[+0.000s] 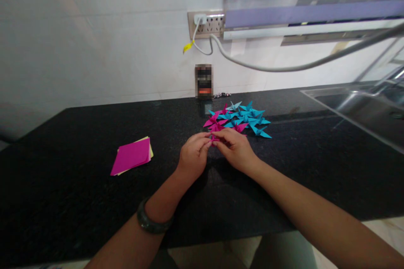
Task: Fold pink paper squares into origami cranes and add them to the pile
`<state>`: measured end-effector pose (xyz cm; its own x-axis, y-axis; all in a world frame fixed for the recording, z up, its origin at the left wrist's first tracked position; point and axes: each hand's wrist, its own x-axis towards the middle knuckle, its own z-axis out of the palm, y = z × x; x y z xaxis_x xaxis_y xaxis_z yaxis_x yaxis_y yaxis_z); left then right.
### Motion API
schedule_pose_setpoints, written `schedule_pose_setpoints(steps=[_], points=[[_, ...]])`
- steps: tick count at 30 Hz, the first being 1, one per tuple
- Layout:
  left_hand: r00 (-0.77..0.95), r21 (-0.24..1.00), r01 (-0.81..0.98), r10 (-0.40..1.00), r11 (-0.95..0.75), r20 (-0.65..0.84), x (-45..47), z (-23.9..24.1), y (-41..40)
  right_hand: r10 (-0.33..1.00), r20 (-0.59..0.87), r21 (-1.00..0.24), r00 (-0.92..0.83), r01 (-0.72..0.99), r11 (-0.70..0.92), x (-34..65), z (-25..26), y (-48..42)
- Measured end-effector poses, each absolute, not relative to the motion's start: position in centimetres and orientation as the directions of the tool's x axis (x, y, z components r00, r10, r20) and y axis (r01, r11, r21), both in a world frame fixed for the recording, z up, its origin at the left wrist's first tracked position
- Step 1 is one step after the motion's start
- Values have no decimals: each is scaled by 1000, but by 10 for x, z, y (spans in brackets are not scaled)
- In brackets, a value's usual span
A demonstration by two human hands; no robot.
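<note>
Pink paper [215, 139] is pinched by the left hand [193, 154] and right hand [237, 148], each grip closed; likely light and easily creased, it is best held at its edges.

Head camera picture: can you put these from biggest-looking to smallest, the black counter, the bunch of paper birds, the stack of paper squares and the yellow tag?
1. black counter
2. bunch of paper birds, spread wider than the stack
3. stack of paper squares
4. yellow tag, on the wall cord
</note>
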<state>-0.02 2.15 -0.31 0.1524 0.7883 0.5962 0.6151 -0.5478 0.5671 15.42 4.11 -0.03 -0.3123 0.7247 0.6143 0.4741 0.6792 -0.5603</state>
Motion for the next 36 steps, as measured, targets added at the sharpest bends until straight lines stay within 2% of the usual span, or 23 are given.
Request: schedule_pose_setpoints(steps=[28, 32, 36], points=[[175, 519, 632, 759, -575, 627, 0, -4, 22, 757, 610, -560, -234, 549, 620, 155, -2, 42], [163, 538, 620, 764, -571, 624, 0, -2, 21, 766, 588, -602, -258, 493, 628, 154, 0, 40], [115, 613, 587, 804, -528, 583, 1, -3, 20, 787, 534, -650, -308, 446, 615, 152, 0, 39]])
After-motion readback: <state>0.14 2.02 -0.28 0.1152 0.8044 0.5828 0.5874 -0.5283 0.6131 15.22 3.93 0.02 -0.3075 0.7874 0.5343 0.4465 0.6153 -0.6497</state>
